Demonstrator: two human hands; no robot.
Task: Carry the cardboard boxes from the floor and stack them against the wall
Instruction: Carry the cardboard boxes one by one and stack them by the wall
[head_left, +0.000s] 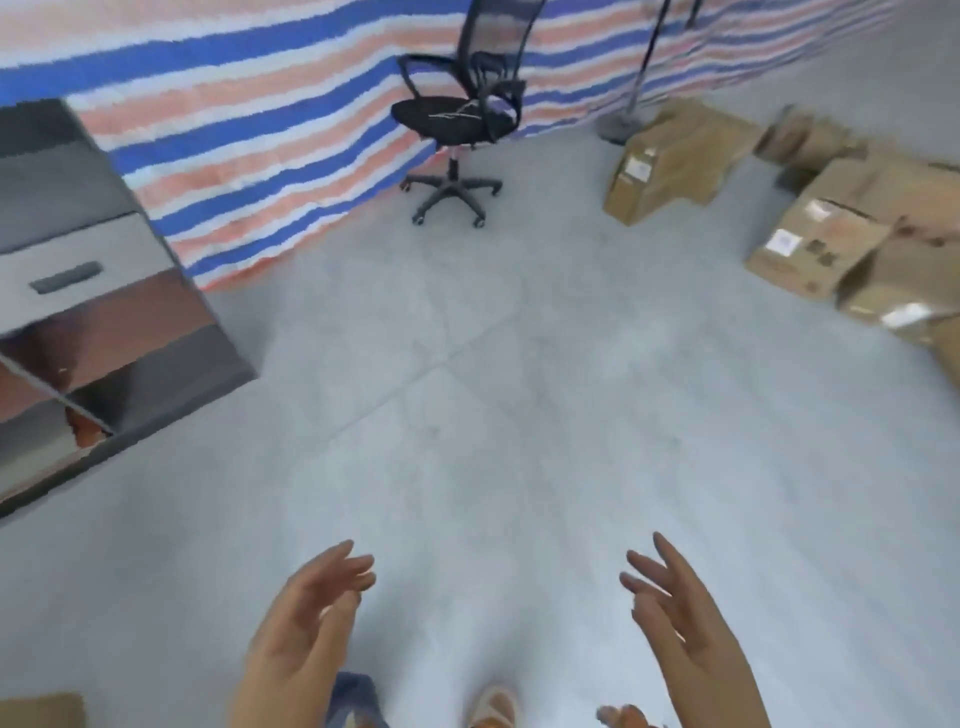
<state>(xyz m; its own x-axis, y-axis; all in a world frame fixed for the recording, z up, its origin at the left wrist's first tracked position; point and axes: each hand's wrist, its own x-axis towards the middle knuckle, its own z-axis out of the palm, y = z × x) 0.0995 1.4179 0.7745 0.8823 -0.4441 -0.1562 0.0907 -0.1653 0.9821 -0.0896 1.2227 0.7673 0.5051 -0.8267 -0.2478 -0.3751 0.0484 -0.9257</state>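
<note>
Two hands are seen low in the view, the left hand (306, 618) and the right hand (675, 618). At least four cardboard boxes (670, 161) are counted along the right side, though blur hinders an exact count. One office chair (457, 117), one cabinet (88, 291) and one stand (621, 124) are seen.

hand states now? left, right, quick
Left hand: open, fingers relaxed, holding nothing.
Right hand: open, fingers spread, holding nothing.
</note>
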